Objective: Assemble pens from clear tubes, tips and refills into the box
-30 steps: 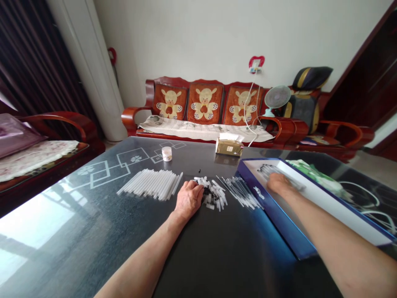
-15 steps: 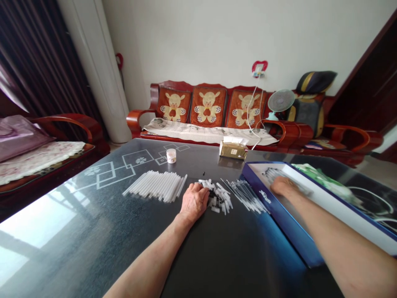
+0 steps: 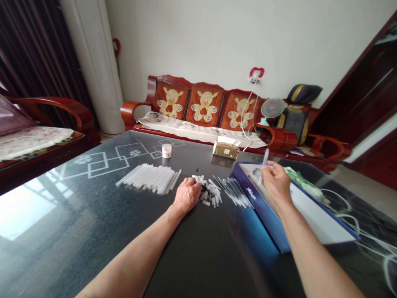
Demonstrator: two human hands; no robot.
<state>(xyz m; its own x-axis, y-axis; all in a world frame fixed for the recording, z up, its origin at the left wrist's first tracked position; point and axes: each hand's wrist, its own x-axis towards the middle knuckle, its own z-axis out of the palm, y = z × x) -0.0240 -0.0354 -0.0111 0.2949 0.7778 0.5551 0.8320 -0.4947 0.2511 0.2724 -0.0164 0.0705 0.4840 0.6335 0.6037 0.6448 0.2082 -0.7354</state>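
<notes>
My right hand (image 3: 277, 181) is raised over the near side of the blue box, its fingers pinching a slim, clear pen-like tube (image 3: 266, 157) that points upward. My left hand (image 3: 187, 194) rests on the table with curled fingers at the left edge of a pile of short white and black cap-like pieces (image 3: 214, 193); whatever its fingertips grip is hidden. Left of that hand lies a row of white pen-barrel-like tubes (image 3: 150, 179). Thin dark-and-clear sticks resembling pen refills (image 3: 234, 191) lie between the pile and the open blue box (image 3: 260, 213), which has a white inside.
A small round tub (image 3: 166, 151) and a tissue box (image 3: 226, 149) stand farther back on the dark glossy table (image 3: 102, 215). Beyond the box lie a green-and-white packet (image 3: 305, 182) and white cables (image 3: 353, 221). A wooden sofa (image 3: 132, 112) faces the table.
My right hand has come up out of the box with the clear pen-like tube in its fingers. My left hand stays at the pile. The view has shifted slightly.
</notes>
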